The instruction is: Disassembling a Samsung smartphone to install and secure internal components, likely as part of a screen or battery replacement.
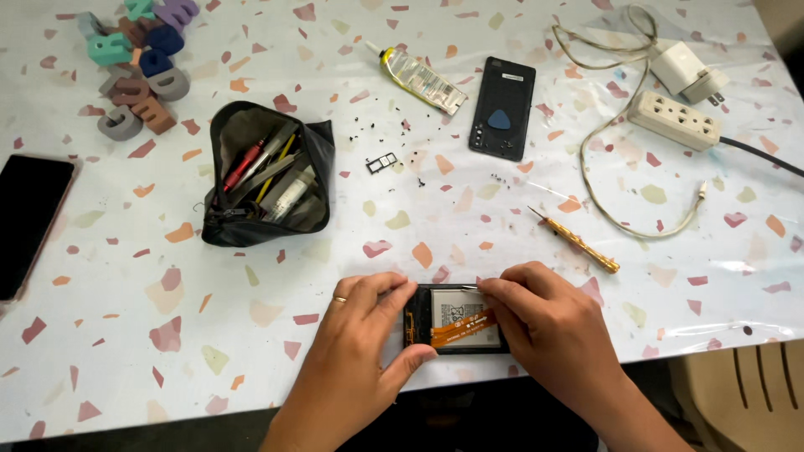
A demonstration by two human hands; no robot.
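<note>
While your left hand [356,335] and right hand [548,322] clamp the opened phone [452,322], its orange flex cable [456,328], at 6 o'clock on the tabletop [251,335], could tear if tugged.

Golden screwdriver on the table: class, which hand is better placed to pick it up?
Probably the right hand: the golden screwdriver lies just beyond it, while the left hand steadies the opened phone.

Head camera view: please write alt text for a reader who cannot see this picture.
Two hands, left hand and right hand, hold an opened phone with an orange ribbon cable at the near edge of a speckled table. Farther back lie an open black tool pouch, a golden screwdriver, a glue tube and a black back cover.
</note>
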